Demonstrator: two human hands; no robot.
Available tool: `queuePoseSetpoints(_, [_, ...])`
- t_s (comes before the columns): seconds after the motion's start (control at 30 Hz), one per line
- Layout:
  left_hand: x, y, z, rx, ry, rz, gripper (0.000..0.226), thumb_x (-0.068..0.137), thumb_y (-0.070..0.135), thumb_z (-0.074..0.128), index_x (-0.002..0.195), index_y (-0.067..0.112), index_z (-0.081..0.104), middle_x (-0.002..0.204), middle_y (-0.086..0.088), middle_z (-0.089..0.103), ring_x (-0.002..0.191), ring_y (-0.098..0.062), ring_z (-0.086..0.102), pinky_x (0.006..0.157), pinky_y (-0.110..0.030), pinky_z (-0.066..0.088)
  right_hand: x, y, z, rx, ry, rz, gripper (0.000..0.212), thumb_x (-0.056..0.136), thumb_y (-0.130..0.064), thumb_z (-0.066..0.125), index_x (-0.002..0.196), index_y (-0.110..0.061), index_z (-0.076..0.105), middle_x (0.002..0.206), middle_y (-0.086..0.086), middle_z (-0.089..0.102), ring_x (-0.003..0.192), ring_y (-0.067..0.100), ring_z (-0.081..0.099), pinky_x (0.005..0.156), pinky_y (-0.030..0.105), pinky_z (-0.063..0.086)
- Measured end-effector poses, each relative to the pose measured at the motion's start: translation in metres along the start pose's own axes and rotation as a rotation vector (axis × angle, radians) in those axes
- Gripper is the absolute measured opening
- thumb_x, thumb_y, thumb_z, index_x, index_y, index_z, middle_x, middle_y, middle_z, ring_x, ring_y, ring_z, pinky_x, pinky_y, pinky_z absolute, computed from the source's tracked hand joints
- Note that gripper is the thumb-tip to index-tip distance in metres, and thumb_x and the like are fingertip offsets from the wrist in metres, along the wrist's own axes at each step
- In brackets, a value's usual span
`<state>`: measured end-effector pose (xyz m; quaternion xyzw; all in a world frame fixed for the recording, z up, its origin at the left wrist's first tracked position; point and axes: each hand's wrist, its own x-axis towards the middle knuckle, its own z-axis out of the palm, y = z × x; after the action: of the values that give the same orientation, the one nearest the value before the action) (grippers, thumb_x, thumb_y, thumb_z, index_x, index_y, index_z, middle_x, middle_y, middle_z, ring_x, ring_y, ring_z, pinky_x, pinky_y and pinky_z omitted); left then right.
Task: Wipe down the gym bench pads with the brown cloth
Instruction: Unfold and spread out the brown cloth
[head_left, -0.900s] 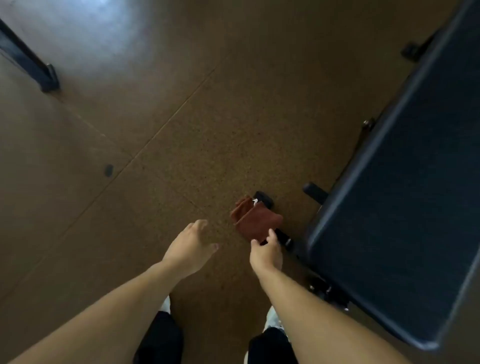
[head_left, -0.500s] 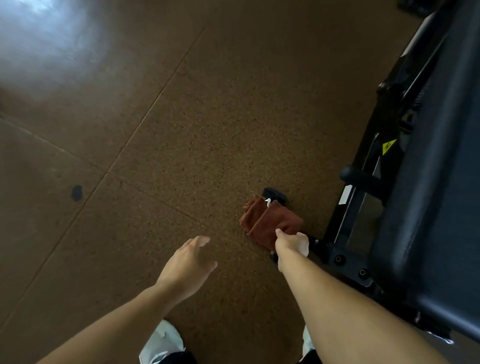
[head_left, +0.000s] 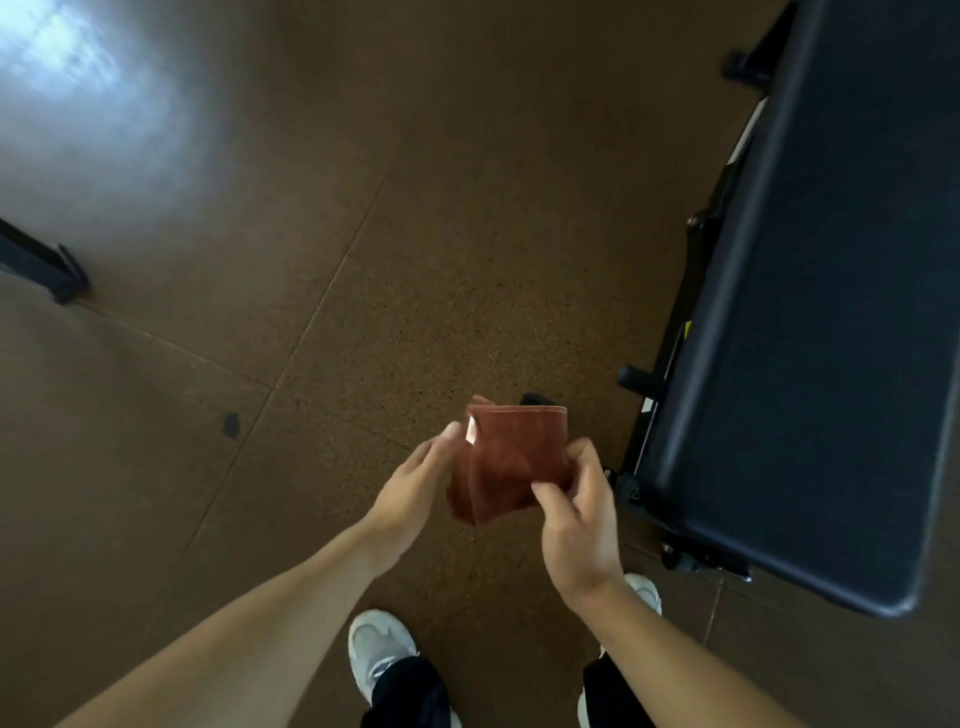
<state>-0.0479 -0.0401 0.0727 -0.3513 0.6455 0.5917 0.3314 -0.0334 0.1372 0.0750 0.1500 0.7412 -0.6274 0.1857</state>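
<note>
One big brown speckled floor (head_left: 291, 218) fills most of what I see, seams running across it, glare patch upper left. Next biggest: the dark bench pad (head_left: 831, 312) along the right edge, its black metal frame (head_left: 670, 364) showing beneath the left side, with a stub peg sticking out toward the floor. A dark bar foot (head_left: 47, 267) pokes in at the far left.

Both bare forearms come up from the bottom of my view. Two white shoes below: left shoe (head_left: 376, 649) between the arms, right shoe (head_left: 644, 590) partly hidden behind the right wrist.

Brown cloth (head_left: 511, 457) is off the floor, held in the air between the two hands, just left of the bench pad's near end, not touching the pad. It hangs folded, stitched top edge level, small white tag at its upper left corner.

Right hand (head_left: 579, 512) grasps the cloth's lower right part, thumb and fingers curled onto it. Left hand (head_left: 415, 493) has fingers mostly straight, lying against the cloth's left edge; I can't tell if it pinches.

Small dark spot (head_left: 231, 423) on the floor, left of the hands.
</note>
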Motion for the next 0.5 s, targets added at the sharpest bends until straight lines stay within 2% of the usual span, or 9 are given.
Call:
queuePoseSetpoints(0.03, [-0.015, 0.014, -0.004, -0.062, -0.060, -0.044, 0.075, 0.079, 0.080, 0.045, 0.137, 0.035, 0.061, 0.131, 0.013, 0.067, 0.123, -0.007, 0.056, 0.114, -0.040, 0.027, -0.007, -0.021, -0.005, 0.083, -0.020, 0.010, 0.008, 0.098, -0.009, 0.056, 0.101, -0.016, 0.057, 0.083, -0.008, 0.064, 0.081, 0.014, 0.061, 0.077, 0.026, 0.055])
queuePoseSetpoints(0.1, [-0.041, 0.039, -0.010, -0.197, -0.232, -0.111, 0.061, 0.085, 0.070, 0.053, 0.129, 0.029, 0.066, 0.112, 0.007, 0.078, 0.109, -0.012, 0.069, 0.107, -0.038, 0.040, -0.016, -0.056, -0.015, 0.190, -0.045, 0.055, 0.010, 0.092, -0.015, 0.056, 0.103, -0.014, 0.058, 0.083, -0.009, 0.064, 0.085, 0.015, 0.062, 0.079, 0.028, 0.054])
queuePoseSetpoints(0.17, [-0.060, 0.059, -0.012, -0.281, -0.324, -0.100, 0.049, 0.092, 0.046, 0.065, 0.132, 0.017, 0.065, 0.120, -0.008, 0.076, 0.113, -0.026, 0.072, 0.106, -0.047, 0.047, -0.020, -0.083, -0.025, 0.193, -0.016, 0.095, 0.010, 0.097, -0.009, 0.057, 0.104, -0.014, 0.059, 0.085, -0.006, 0.067, 0.088, 0.018, 0.065, 0.080, 0.030, 0.053])
queuePoseSetpoints(0.27, [-0.077, 0.079, -0.003, -0.379, -0.246, 0.030, 0.041, 0.092, 0.022, 0.074, 0.132, 0.014, 0.064, 0.121, -0.013, 0.075, 0.114, -0.031, 0.071, 0.106, -0.055, 0.050, -0.022, -0.103, -0.033, 0.032, 0.143, 0.116, 0.024, 0.098, -0.010, 0.063, 0.115, -0.026, 0.057, 0.105, -0.008, 0.069, 0.103, 0.013, 0.069, 0.085, 0.029, 0.056])
queuePoseSetpoints(0.37, [-0.089, 0.096, 0.016, -0.313, -0.112, 0.174, 0.041, 0.090, 0.024, 0.078, 0.128, 0.031, 0.065, 0.118, -0.002, 0.076, 0.111, -0.027, 0.072, 0.098, -0.057, 0.055, -0.032, -0.116, -0.037, -0.291, 0.351, -0.084, 0.047, 0.093, -0.030, 0.073, 0.133, -0.037, 0.048, 0.129, -0.019, 0.054, 0.121, 0.000, 0.054, 0.094, 0.021, 0.049])
queuePoseSetpoints(0.43, [-0.096, 0.105, 0.029, -0.191, -0.060, 0.308, 0.036, 0.091, 0.025, 0.076, 0.122, 0.039, 0.065, 0.115, 0.007, 0.076, 0.109, -0.020, 0.072, 0.093, -0.050, 0.059, -0.038, -0.128, -0.036, -0.273, 0.289, -0.173, 0.047, 0.095, -0.038, 0.070, 0.138, -0.036, 0.052, 0.131, -0.020, 0.056, 0.120, -0.005, 0.055, 0.091, 0.016, 0.050])
queuePoseSetpoints(0.5, [-0.108, 0.118, 0.041, -0.079, -0.065, 0.453, 0.032, 0.095, 0.016, 0.071, 0.119, 0.036, 0.065, 0.110, 0.012, 0.075, 0.105, -0.011, 0.073, 0.086, -0.035, 0.062, -0.041, -0.141, -0.036, -0.129, 0.170, -0.140, 0.050, 0.095, -0.044, 0.068, 0.142, -0.034, 0.055, 0.132, -0.017, 0.063, 0.120, -0.005, 0.060, 0.092, 0.019, 0.056])
